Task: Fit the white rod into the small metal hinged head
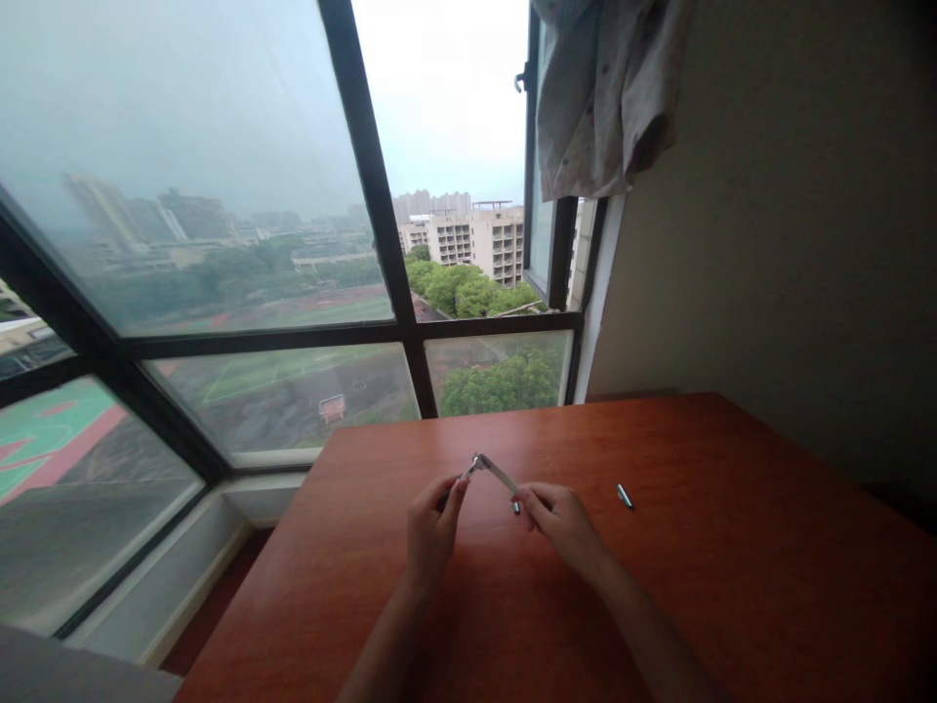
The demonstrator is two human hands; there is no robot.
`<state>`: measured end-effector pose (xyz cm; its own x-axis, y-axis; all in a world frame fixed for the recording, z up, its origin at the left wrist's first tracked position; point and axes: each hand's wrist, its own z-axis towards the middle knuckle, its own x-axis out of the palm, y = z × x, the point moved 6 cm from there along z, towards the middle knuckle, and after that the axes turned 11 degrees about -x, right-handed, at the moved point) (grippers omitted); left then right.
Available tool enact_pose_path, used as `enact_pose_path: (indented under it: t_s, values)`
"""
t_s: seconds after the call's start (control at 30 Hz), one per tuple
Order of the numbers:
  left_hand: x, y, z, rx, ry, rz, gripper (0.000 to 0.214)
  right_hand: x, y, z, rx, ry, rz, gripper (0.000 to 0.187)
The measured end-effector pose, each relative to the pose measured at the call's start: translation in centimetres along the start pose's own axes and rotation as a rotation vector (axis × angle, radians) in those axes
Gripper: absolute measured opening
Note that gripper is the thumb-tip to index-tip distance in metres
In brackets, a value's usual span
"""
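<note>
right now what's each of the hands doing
Left hand: closed, pinching one end of the thin metal piece.
Right hand: closed, pinching its other end.

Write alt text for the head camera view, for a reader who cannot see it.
A left hand and a right hand pinch the ends of a bent metal piece above a reddish wooden table. A small stick lies to their right; a large window stands behind.

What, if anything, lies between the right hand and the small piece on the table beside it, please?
Nothing visible does. Only bare table lies between the right hand and the small piece; that hand and the left hand pinch a thin metal stick.
</note>
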<state>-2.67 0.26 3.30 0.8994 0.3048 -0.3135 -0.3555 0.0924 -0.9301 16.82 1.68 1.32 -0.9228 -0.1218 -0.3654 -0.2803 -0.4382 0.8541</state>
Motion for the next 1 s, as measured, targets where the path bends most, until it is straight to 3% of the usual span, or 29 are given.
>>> enact_pose_path:
  t_s: [0.27, 0.43, 0.53, 0.77, 1.0]
  values:
    - [-0.2, 0.5, 0.3, -0.042, 0.003, -0.012, 0.041, -0.8, 0.7, 0.0, -0.068, -0.086, -0.078, 0.052]
    - [0.3, 0.6, 0.1, -0.049, 0.06, -0.032, 0.04, -1.0, 0.8, 0.0, -0.09, -0.104, -0.079, 0.044]
    - [0.6, 0.5, 0.0, -0.049, 0.092, -0.04, 0.041, -0.8, 0.5, -0.1, -0.056, -0.102, -0.019, 0.039]
    - [-0.6, 0.9, 0.5, -0.112, 0.008, -0.107, 0.046, -0.4, 0.6, -0.1, -0.07, -0.081, -0.042, 0.037]
    - [0.0, 0.7, 0.3, -0.089, 0.046, -0.078, 0.044, -0.3, 0.6, -0.2, -0.035, -0.073, 0.004, 0.04]
